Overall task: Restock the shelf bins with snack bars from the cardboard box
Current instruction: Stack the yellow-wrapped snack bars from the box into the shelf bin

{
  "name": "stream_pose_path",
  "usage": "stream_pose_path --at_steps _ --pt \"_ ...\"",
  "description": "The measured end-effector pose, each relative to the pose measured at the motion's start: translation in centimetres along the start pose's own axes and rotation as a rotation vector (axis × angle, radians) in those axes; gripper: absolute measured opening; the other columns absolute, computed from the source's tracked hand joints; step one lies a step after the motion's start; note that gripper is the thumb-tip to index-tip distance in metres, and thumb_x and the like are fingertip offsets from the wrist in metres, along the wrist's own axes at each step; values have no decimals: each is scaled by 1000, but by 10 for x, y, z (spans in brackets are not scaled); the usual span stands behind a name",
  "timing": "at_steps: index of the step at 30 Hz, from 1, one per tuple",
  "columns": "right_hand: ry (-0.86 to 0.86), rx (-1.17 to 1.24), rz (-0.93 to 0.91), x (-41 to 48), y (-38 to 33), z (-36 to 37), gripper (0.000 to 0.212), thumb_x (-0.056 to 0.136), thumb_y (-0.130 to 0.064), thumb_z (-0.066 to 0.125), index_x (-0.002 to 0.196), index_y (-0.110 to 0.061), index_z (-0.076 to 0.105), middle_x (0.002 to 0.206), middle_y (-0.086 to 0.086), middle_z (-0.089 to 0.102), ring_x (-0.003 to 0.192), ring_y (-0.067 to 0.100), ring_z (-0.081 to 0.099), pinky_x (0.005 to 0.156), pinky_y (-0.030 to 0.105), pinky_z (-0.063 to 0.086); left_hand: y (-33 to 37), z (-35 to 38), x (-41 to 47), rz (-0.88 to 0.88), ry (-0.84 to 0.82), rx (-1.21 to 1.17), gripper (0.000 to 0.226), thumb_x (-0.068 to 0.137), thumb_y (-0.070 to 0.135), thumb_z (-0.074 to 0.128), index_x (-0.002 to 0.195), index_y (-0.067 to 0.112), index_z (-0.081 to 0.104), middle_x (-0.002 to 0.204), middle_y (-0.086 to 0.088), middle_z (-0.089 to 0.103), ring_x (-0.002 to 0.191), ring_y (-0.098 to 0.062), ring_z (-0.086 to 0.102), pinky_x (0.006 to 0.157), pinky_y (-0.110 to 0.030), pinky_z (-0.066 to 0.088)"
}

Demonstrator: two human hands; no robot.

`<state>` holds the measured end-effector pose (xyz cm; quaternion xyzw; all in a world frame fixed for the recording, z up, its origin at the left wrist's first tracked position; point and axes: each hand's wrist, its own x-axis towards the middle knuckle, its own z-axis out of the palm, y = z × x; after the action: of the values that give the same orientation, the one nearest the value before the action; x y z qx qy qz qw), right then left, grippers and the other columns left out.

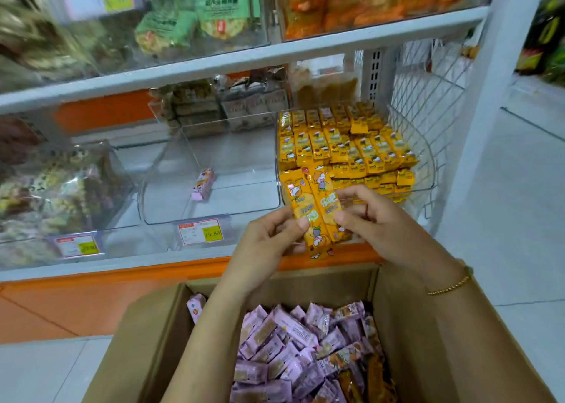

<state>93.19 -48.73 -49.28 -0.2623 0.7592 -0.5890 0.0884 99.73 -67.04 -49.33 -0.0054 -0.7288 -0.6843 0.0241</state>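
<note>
Both hands hold a small bunch of yellow snack bars upright in front of the lower shelf. My left hand pinches the bunch from the left and my right hand pinches it from the right. Just behind them stands a clear bin stacked with rows of the same yellow bars. Left of it, a clear bin holds a single pink bar. Below my arms the open cardboard box is full of pink bars, with a few orange ones at its right.
Price tags hang on the bin fronts. A bin of mixed snacks sits at the far left. Higher shelves carry green and orange packets. A white wire mesh side panel closes the shelf's right end; pale floor tiles lie beyond.
</note>
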Motion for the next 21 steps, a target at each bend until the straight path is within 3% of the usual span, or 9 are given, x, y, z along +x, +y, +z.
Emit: stream_pose_path --at_steps 3,6,8,10,12,14,16,18,21 --pt "49 -6 -37 4 -10 -13 25 93 -21 57 112 -35 50 67 -22 64 64 -9 57 61 9 43 15 8 16 50 20 27 27 94 15 53 118 8 63 98 -6 70 79 -4 65 69 -16 52" --pt "121 41 -37 11 -16 -24 26 93 -19 57 112 -36 50 65 -19 64 60 -6 57 56 14 47 28 18 33 19 21 29 30 97 24 50 126 21 58 107 -2 70 87 -8 68 68 -18 53" --pt "170 45 -35 14 -18 -30 25 93 -20 57 112 -35 51 62 -19 62 55 -2 57 57 19 49 34 22 44 -64 3 -21 35 99 28 47 133 26 50 113 -1 68 92 -14 69 70 -29 58" --pt "225 33 -39 17 -18 -35 25 93 -23 57 116 -31 54 59 -19 59 54 1 55 64 28 53 38 27 54 -140 -30 -75 33 99 20 45 131 27 50 112 -5 67 92 -23 67 74 -41 59" --pt "285 47 -39 19 -15 -41 25 94 -23 56 118 -27 56 55 -19 55 55 2 55 70 36 54 38 29 63 -171 -55 -42 42 86 16 54 128 23 51 110 -11 66 91 -26 63 78 -43 57" --pt "386 90 -23 21 -11 -48 25 94 -21 56 118 -26 58 59 -16 57 57 3 58 70 34 55 43 27 70 -181 -30 66 60 66 21 62 125 18 55 100 -11 68 84 -20 63 80 -41 54" --pt "512 111 -16 22 -9 -56 25 95 -22 56 119 -26 59 70 -8 62 61 7 62 66 26 53 54 23 80 -154 19 137 48 62 19 65 109 13 62 82 -6 67 68 -15 61 69 -31 52" --pt "634 36 -23 23 -9 -63 24 95 -24 55 118 -27 59 79 -3 63 69 11 63 61 19 49 66 22 92 -107 81 227 12 76 14 65 88 13 66 71 -2 60 60 -12 52 59 -24 44" --pt "732 -147 -39 28 -12 -67 26 94 -22 55 120 -21 57 93 -3 65 76 8 59 59 18 41 77 23 117 -40 98 332 15 90 12 53 82 17 64 74 -1 54 64 -14 45 57 -26 36"
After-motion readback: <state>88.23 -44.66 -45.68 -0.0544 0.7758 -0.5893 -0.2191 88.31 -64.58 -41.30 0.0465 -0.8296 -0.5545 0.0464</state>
